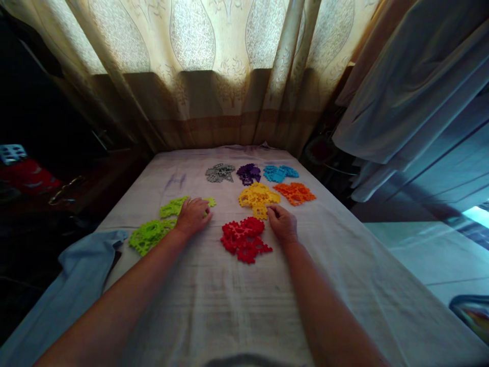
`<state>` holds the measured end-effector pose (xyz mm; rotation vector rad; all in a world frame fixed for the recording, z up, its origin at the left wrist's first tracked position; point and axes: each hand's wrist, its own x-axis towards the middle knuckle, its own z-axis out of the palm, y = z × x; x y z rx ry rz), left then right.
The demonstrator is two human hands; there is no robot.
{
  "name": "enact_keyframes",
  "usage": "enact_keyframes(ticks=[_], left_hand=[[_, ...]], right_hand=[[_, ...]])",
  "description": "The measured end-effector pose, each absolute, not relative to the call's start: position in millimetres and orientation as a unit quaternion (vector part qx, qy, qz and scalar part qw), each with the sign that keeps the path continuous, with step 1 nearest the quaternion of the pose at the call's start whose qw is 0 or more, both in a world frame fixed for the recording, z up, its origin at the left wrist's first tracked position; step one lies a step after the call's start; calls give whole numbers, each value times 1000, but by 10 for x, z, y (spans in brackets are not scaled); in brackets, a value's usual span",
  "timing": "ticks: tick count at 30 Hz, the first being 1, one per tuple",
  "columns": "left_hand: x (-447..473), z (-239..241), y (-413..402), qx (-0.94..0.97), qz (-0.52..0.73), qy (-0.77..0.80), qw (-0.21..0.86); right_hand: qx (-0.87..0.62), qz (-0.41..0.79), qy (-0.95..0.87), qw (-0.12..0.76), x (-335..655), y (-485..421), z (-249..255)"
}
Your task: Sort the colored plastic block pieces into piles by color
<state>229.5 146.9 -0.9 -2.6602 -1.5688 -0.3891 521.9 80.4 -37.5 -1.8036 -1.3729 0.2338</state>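
Note:
My left hand (192, 216) lies over the upper part of the lime green toothed plastic pieces (151, 235), palm down with its fingers apart; part of the green pieces is hidden under it. Closed in a pinch, my right hand (283, 223) is at the edge of a square yellow interlocking piece (260, 211), which juts toward me from the yellow pile (255, 193). Between the two hands, a bit nearer to me, sits a heap of red interlocking pieces (244, 237).
Grey (220, 173), purple (249, 173), blue (280, 174) and orange pieces (295, 193) lie in separate piles on a pale cloth-covered table (229, 300). Behind it hangs a patterned curtain (214, 92). Light blue fabric (86, 260) hangs at the left edge, garments (405, 86) at the right.

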Motion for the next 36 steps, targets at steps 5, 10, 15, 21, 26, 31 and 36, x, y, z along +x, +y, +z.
enact_keyframes(ticks=[5, 10, 15, 21, 26, 31, 36], left_hand=[[2496, 24, 1634, -854, -47, -518, -17], [2476, -28, 1673, -850, 5, -524, -41], [2209, -37, 1488, -845, -2, -533, -41], [1895, -156, 1249, -833, -61, -550, -28], [1787, -263, 1148, -835, -100, -541, -12], [1768, -314, 1130, -835, -134, -534, 5], [1756, -341, 1131, -832, -150, -534, -4]], right_hand=[[-649, 74, -618, 439, 5049, 679, -299], [-564, 61, -764, 308, 4844, 376, -282], [-542, 72, -816, 186, 4647, 200, -290], [-565, 54, -806, 170, 4366, 320, -272], [-591, 43, -786, 178, 4115, 528, -284], [-623, 44, -761, 176, 3897, 810, -262], [-654, 43, -735, 173, 3698, 1167, -237]])
